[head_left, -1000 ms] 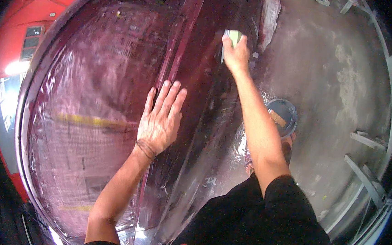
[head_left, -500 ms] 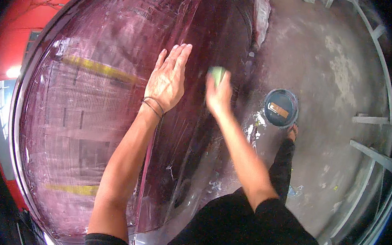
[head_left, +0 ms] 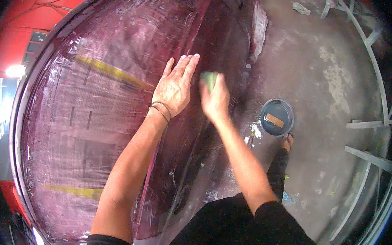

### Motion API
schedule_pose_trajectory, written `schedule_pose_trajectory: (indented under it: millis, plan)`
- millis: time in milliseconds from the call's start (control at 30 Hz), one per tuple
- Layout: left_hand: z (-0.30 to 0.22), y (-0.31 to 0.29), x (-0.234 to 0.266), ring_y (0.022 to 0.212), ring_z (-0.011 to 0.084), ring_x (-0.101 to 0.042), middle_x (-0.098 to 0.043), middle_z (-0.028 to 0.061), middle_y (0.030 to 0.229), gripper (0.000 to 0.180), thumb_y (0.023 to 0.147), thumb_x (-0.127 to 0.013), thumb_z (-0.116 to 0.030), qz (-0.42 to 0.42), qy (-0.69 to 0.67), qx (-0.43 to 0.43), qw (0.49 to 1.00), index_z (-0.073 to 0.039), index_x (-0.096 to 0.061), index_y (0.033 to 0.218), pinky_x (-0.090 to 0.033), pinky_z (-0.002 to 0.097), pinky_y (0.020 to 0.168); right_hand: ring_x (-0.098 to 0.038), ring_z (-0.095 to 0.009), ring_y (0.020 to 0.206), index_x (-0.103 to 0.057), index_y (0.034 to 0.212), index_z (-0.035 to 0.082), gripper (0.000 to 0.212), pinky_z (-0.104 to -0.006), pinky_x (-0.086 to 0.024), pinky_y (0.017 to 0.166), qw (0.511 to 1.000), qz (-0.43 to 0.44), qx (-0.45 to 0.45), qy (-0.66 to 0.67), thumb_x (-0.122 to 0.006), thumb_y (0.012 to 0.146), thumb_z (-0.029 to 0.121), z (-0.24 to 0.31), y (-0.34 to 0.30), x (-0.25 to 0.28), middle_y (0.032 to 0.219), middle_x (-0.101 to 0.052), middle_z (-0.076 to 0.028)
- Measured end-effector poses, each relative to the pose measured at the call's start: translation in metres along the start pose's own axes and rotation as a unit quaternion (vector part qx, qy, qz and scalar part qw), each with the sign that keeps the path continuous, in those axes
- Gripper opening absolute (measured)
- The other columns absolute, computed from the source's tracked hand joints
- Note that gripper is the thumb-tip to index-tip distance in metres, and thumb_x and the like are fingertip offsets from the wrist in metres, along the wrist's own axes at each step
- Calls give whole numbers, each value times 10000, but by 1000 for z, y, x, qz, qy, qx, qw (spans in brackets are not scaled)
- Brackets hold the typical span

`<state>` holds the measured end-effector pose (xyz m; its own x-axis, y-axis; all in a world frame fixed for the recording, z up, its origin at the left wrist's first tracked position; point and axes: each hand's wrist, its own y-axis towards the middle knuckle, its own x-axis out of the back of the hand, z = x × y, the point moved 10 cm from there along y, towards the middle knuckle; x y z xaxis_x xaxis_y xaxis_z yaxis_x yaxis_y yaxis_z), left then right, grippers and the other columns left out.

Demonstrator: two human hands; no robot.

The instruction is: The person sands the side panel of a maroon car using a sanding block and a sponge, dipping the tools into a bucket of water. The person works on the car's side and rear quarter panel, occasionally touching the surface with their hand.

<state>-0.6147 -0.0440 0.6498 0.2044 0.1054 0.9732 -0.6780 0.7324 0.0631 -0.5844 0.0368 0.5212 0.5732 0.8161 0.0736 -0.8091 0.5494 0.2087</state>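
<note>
A long maroon car body panel point(head_left: 195, 136) runs away from me, wet-looking and streaked. My left hand point(head_left: 174, 89) lies flat along the panel's upper edge, fingers extended and pointing away. A thin dark band circles that wrist. To its right, my right hand point(head_left: 216, 99) grips a green pad point(head_left: 209, 80) against the side of the panel. Motion blurs the pad, and I cannot make out whether it is a sponge or a sanding block. Paper under clear plastic sheeting point(head_left: 110, 102) covers the area left of my left hand, with two yellow stripes on it.
On the grey concrete floor point(head_left: 318, 146) at the right stands a dark round bucket point(head_left: 264, 110) with a brown block in it, beside my bare foot point(head_left: 288, 142). A metal frame point(head_left: 369, 158) lines the far right. A red wall point(head_left: 32, 6) rises at the left.
The view has shifted slightly, so both hands and the panel appear a little lower. My right hand with the green pad has shifted slightly nearer to my left hand.
</note>
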Motion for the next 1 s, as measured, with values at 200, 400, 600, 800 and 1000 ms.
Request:
schedule_pose_trajectory:
  millis: [200,400,600,800,1000]
  plan:
    - [-4,7,1,1533,351,-383,-439,191,1627,743,930,-459,12,-12,-19,-2,1000,-79,-274,1644,-228,504,1298,-673,-506,935,-528,1135,-5,362,-560,-532,795,1000,-4,-22,-9,-697,981,275,-7,26,4,993,-671,-280]
    - [3,-1,12,1551,389,-332,-416,198,1633,623,1023,-446,-60,-43,-57,18,997,-70,-309,1630,-239,505,1298,-683,-499,950,-532,1220,20,416,-531,-566,807,998,57,31,11,-759,917,192,28,-53,-4,1033,-658,-282]
    - [-13,19,18,1571,428,-264,-327,252,1666,651,1076,-513,-292,-42,-84,1,996,-4,-304,1621,-239,520,1292,-711,-485,899,-545,1135,8,422,-528,-562,776,993,-49,-82,-62,-715,970,357,-69,124,19,962,-715,-264]
    - [9,-5,24,1579,435,-242,-312,258,1673,718,1074,-509,-399,-32,-111,42,992,-10,-286,1635,-222,510,1298,-670,-493,1011,-539,1219,35,328,-564,-551,845,996,81,-28,-24,-605,1043,304,48,-39,-19,1055,-647,-248]
    - [-2,14,18,1570,443,-258,-312,274,1665,724,1066,-526,-385,-28,-136,26,990,13,-290,1622,-219,519,1300,-689,-504,918,-532,1146,-11,458,-560,-540,810,999,16,-20,-39,-673,984,394,8,119,-13,1000,-700,-293]
